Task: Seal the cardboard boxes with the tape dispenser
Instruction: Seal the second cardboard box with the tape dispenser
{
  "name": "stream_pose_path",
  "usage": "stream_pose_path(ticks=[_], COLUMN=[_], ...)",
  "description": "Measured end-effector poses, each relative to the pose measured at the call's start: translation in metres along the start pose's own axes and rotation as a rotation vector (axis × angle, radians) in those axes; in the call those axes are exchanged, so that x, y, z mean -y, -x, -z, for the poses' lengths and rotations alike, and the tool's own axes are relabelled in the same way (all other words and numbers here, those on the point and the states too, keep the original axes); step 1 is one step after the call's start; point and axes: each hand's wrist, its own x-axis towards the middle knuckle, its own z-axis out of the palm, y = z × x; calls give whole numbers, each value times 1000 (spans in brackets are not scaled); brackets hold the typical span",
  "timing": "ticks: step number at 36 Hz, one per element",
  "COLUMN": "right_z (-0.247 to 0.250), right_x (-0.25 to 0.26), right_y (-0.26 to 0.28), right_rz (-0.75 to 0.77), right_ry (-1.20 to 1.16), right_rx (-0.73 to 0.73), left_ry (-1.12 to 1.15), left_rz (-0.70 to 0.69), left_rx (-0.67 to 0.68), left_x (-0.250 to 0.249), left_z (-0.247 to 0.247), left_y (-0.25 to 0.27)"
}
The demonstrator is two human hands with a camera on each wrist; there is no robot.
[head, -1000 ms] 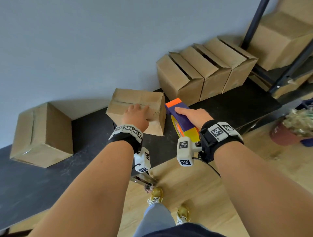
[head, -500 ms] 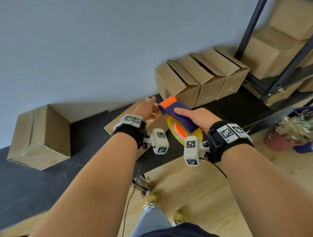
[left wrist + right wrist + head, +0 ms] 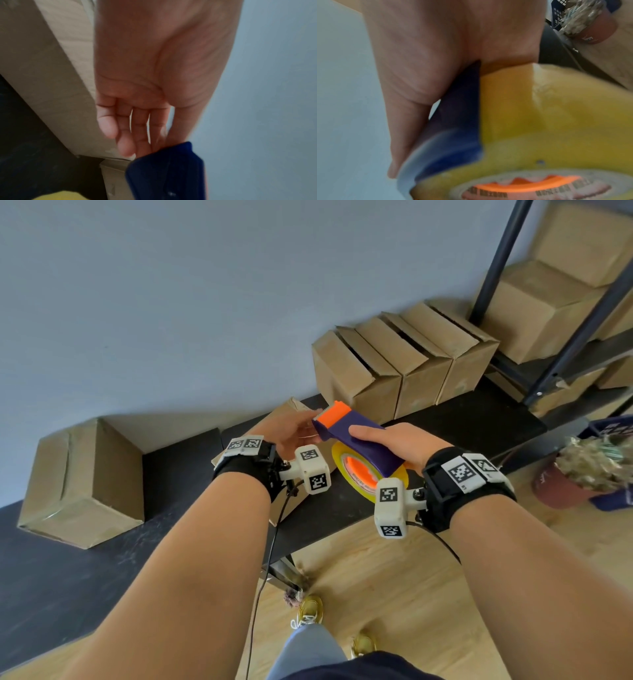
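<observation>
Tape dispenser [image 3: 356, 440] mid-frame, gripped in your right hand [image 3: 394, 445], left hand [image 3: 291, 433] with fingers straight reaching its orange tip just above the box [image 3: 291, 407]; likely pulling tape free, next stick it on the seam.

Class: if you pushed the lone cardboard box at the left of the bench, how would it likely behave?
The box would probably slide rather than roll, since a flat face rests on the black bench. It looks light for its size, being plain cardboard. Its dented walls suggest it may give under pressure.
</observation>
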Motion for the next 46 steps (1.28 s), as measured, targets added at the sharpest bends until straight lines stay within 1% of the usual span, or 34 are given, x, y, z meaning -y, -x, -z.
stream_pose_path(ticks=[4, 8, 12, 14, 17, 19, 21, 22, 24, 26, 30, 32, 35, 37, 40, 46], right_z=[-1, 0, 1, 2, 10, 17, 23, 25, 27, 27, 26, 23, 19, 17, 15, 15], right_x=[-3, -4, -4, -2, -2, -6, -10, -11, -10, -7, 2, 7, 16, 22, 29, 39], right_y=[1, -1, -1, 0, 5, 9, 13, 14, 16, 14, 5, -1, -9, -15, -26, -47], right_rz=[-5, -22, -47, -38, -31, -46, -61, -63, -55, -47, -43, -44, -43, -45, -65, -105], right_ry=[-47, -69, -79, -60, -9, 17, 23, 24, 21, 23, 41, 58, 93, 111, 128, 131], right_rx=[20, 14, -17, -49, -80, -59, -23, -11, -13, -37, -111, -158, -195, -210, -219, -213], left_ry=[-90, -93, -148, -206, -231, -240, -247, -247, -293, -343, -363, -442, -538, -582, -634, -643], left_rz=[91, -12, -60, -114, -201, -219, -228, -234, -246, -265, -321, -349, -372, -368, -358, -336], left_rx=[-52, -181, -204, -237, -356, -440, -495, -505, -478, -451, -469, -504, -600, -629, -629, -623], left_x=[-2, 2, -5, -11, -21, -29, -37, -40, -44, -46, -50, -52, -56, -59, -61, -57], left_z=[-6, -9, -10, -8, 7, 21, 32, 35, 36, 34, 37, 40, 45, 48, 52, 59], left_y=[2, -11, -17, -20, -25, -27, -28, -28, -29, -30, -36, -40, -45, -48, -56, -79])
